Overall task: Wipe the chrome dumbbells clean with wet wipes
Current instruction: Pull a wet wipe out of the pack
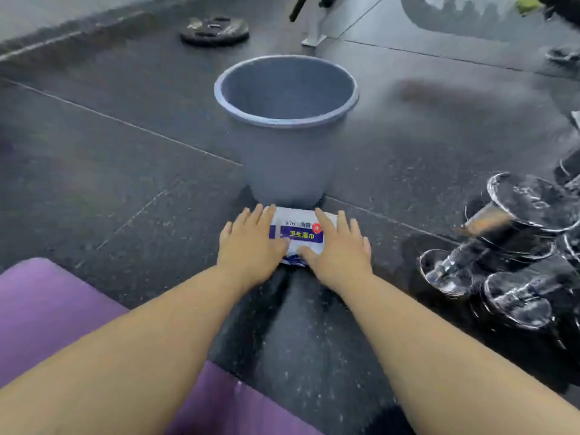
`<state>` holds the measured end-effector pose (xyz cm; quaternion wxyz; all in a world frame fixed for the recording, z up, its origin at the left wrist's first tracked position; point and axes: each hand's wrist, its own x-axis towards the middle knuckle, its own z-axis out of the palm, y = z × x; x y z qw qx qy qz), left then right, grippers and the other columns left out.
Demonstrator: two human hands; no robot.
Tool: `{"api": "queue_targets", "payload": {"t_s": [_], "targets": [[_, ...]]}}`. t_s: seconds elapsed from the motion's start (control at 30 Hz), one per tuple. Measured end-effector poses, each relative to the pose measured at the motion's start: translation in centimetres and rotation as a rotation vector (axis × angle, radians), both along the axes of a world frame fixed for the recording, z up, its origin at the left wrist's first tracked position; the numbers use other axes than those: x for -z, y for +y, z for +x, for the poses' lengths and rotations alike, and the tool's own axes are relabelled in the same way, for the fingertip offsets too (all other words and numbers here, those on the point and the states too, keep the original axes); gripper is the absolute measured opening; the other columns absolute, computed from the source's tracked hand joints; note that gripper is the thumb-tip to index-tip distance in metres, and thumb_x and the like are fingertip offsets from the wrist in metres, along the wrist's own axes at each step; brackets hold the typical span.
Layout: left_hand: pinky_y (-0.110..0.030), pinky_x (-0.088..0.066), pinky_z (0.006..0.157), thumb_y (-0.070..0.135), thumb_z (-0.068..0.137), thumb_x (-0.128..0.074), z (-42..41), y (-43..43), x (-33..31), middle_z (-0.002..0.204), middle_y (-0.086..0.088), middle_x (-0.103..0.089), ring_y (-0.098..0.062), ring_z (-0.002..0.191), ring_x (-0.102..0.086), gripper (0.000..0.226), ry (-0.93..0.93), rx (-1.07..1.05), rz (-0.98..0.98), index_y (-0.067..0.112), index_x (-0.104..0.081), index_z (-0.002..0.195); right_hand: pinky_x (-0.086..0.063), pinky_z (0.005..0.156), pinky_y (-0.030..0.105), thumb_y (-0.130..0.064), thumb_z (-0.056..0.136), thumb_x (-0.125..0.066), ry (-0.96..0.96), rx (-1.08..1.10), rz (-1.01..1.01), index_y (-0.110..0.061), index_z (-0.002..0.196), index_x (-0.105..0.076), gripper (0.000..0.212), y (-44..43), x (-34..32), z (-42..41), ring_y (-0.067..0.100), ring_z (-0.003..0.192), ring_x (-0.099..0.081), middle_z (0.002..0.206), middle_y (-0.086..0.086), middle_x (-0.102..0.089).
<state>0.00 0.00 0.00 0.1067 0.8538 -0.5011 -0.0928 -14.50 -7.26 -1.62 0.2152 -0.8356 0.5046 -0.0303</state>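
Both left hand [251,246], right hand [340,250] overlap wipes pack [298,234].

Wet wipes pack [299,232]: the white top strip carries dark print that reads roughly "75% 酒精", the first digit smeared by blur. Below it, a blue panel holds yellow characters, "卫生湿巾". A small red round badge at the panel's upper right bears a white mark too small to read, and the chrome dumbbell [530,199] nearest the pack shows faint stamped marks on its end face, blurred beyond reading.
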Motion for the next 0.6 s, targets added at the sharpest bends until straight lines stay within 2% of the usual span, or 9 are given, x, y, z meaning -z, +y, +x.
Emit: {"api": "queue_targets", "payload": {"t_s": [0.07, 0.1, 0.13, 0.23, 0.33, 0.4, 0.5, 0.6], "targets": [[-0.041, -0.034, 0.108, 0.042, 0.094, -0.05, -0.1, -1.2, 1.0, 0.146, -0.001, -0.046, -0.021, 0.133, -0.04, 0.053, 0.103, 0.068, -0.051, 0.023, -0.041, 0.143, -0.032, 0.112, 0.049, -0.051, 0.091, -0.056, -0.092, 0.062, -0.008, -0.033, 0.151, -0.026, 0.069, -0.5, 1.0, 0.5, 0.027, 0.144, -0.024, 0.158, 0.002, -0.023], [-0.039, -0.037, 0.105, 0.04, 0.094, -0.052, -0.3, -1.9, 1.5, 0.141, 0.001, -0.05, -0.021, 0.129, -0.044, 0.049, 0.137, 0.097, -0.069, 0.023, -0.045, 0.14, -0.037, 0.107, 0.048, -0.05, 0.09, -0.058, -0.138, 0.087, -0.005, -0.03, 0.146, -0.035, 0.063, -0.7, 1.7, 0.5, 0.027, 0.14, -0.03, 0.154, 0.0, -0.03], [-0.037, -0.037, 0.105, 0.039, 0.094, -0.053, -0.7, -2.4, 1.4, 0.143, 0.003, -0.05, -0.02, 0.13, -0.043, 0.049, 0.155, 0.133, -0.067, 0.024, -0.046, 0.14, -0.04, 0.103, 0.047, -0.047, 0.089, -0.06, -0.191, 0.115, 0.012, -0.026, 0.14, -0.042, 0.058, -0.8, 2.0, 0.4, 0.027, 0.139, -0.033, 0.15, -0.001, -0.034], [-0.036, -0.027, 0.112, 0.046, 0.092, -0.056, -1.1, -4.1, 2.3, 0.153, 0.008, -0.039, -0.016, 0.14, -0.033, 0.057, 0.054, 0.218, -0.046, 0.027, -0.042, 0.144, -0.041, 0.103, 0.048, -0.039, 0.088, -0.063, -0.32, 0.137, 0.034, -0.024, 0.132, -0.049, 0.049, -1.0, 3.5, -0.1, 0.027, 0.134, -0.037, 0.147, -0.004, -0.041], [-0.035, -0.029, 0.111, 0.049, 0.087, -0.062, -0.5, -4.3, 2.2, 0.149, 0.008, -0.04, -0.02, 0.137, -0.033, 0.064, 0.092, 0.22, -0.03, 0.026, -0.045, 0.144, -0.047, 0.089, 0.049, -0.043, 0.083, -0.068, -0.34, 0.082, -0.001, -0.022, 0.111, -0.055, 0.037, -1.6, 3.4, -0.4, 0.027, 0.112, -0.048, 0.119, -0.006, -0.049], [-0.032, -0.029, 0.11, 0.043, 0.084, -0.067, -0.1, -4.2, 1.6, 0.149, 0.005, -0.04, -0.021, 0.137, -0.033, 0.069, 0.139, 0.262, 0.007, 0.022, -0.044, 0.145, -0.044, 0.095, 0.048, -0.048, 0.08, -0.071, -0.273, 0.047, 0.03, -0.022, 0.123, -0.054, 0.053, -2.1, 3.1, -0.6, 0.026, 0.116, -0.042, 0.126, -0.007, -0.045], [-0.032, -0.032, 0.108, 0.038, 0.081, -0.071, 0.2, -3.8, 0.5, 0.148, 0.003, -0.038, -0.021, 0.134, -0.036, 0.076, 0.067, 0.314, 0.118, 0.019, -0.039, 0.147, -0.04, 0.103, 0.046, -0.044, 0.078, -0.076, -0.214, 0.019, 0.1, -0.026, 0.145, -0.04, 0.079, -2.4, 2.3, -1.1, 0.023, 0.128, -0.031, 0.143, -0.015, -0.033], [-0.033, -0.044, 0.095, 0.04, 0.078, -0.07, 0.4, -3.2, -0.2, 0.128, 0.002, -0.052, -0.02, 0.114, -0.05, 0.056, -0.007, 0.325, 0.167, 0.021, -0.056, 0.129, -0.038, 0.104, 0.044, -0.034, 0.076, -0.079, -0.219, -0.017, 0.178, -0.027, 0.147, -0.038, 0.082, -2.1, 1.4, -1.6, 0.019, 0.126, -0.03, 0.14, -0.02, -0.034]]}}
